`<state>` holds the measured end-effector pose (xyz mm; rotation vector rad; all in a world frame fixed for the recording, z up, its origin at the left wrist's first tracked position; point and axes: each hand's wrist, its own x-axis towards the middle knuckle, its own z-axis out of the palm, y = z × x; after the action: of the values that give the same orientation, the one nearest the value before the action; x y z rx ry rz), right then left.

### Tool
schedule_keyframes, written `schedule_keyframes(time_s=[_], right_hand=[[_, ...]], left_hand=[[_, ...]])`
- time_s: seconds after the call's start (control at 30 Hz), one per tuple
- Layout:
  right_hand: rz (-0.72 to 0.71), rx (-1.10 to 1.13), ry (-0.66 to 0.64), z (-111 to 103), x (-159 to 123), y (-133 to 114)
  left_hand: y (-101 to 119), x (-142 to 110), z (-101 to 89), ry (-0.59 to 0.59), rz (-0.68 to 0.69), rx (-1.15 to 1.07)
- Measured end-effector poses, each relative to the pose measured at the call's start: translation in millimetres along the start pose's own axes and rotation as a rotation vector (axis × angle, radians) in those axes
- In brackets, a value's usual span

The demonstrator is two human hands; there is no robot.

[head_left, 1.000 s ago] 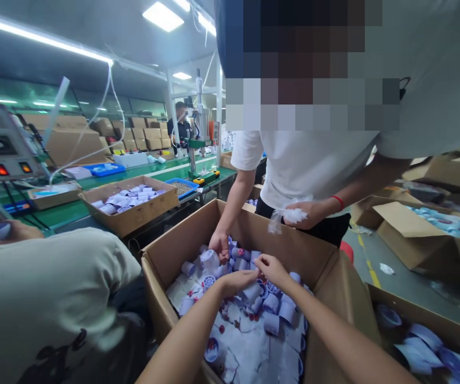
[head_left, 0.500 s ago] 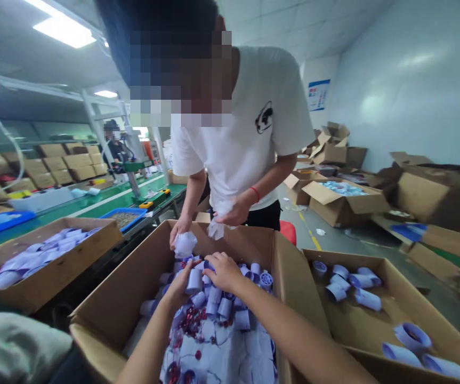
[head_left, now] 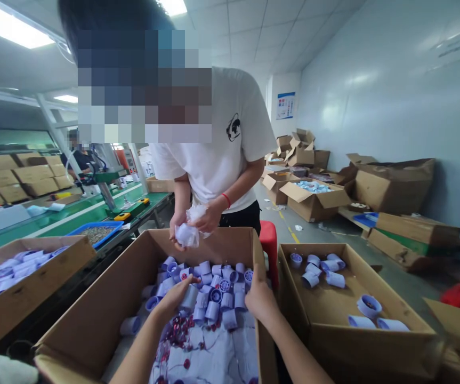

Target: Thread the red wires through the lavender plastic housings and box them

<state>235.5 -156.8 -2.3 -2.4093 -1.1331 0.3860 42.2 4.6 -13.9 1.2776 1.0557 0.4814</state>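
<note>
A cardboard box [head_left: 94,298] in front of me holds many pale lavender plastic cups [head_left: 212,310], mostly toward its far end. Strings of red beads [head_left: 179,328] lie among them over white packing at the near end. My left hand [head_left: 178,294] reaches inside, its fingers closed round a larger pale cup [head_left: 190,298]. At the right wall, my right hand [head_left: 260,298] is closed over the cardboard edge, one finger pointing up along it. No cup shows in my right hand.
Across the box, a co-worker's hands [head_left: 192,226] hold crumpled white plastic film. A shallower box [head_left: 325,309] with several cups stands at right, and another filled box [head_left: 54,277] at left. Behind are a green conveyor [head_left: 81,213], a red stool [head_left: 268,240] and open cartons [head_left: 313,202].
My right hand has left the cups in the middle and moved right to the box wall. My left hand stays by the larger cup. The co-worker's hands have come together.
</note>
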Motion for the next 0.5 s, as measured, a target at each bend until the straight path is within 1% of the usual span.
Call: schedule_keyframes(time_s=[0.07, 0.17, 0.23, 0.27, 0.3, 0.37, 0.43, 0.5], right_hand=[[-0.017, 0.014, -0.006, -2, 0, 3], [-0.061, 0.002, -0.038, -11, 0, 15], [-0.091, -0.06, -0.057, -16, 2, 18], [-0.109, -0.107, -0.059, -18, 3, 15], [-0.134, -0.162, -0.054, -19, 6, 10], [-0.218, -0.275, -0.048, -16, 12, -9], [-0.347, -0.37, -0.081, -5, 19, -37], [-0.494, -0.441, -0.156, 13, 25, -69]], left_hand=[[-2, -1, -0.7, -0.01, 0.003, 0.038], [-5, -2, -0.6, -0.028, 0.014, 0.088], [-7, -1, 1.5, -0.045, 0.023, 0.121], [-8, -1, 2.9, -0.054, 0.027, 0.139], [-9, 0, 4.3, -0.064, 0.031, 0.158], [-12, 0, 6.2, -0.081, 0.04, 0.2], [-16, 2, 6.1, -0.087, 0.055, 0.243], [-19, 6, 4.0, -0.077, 0.075, 0.285]])
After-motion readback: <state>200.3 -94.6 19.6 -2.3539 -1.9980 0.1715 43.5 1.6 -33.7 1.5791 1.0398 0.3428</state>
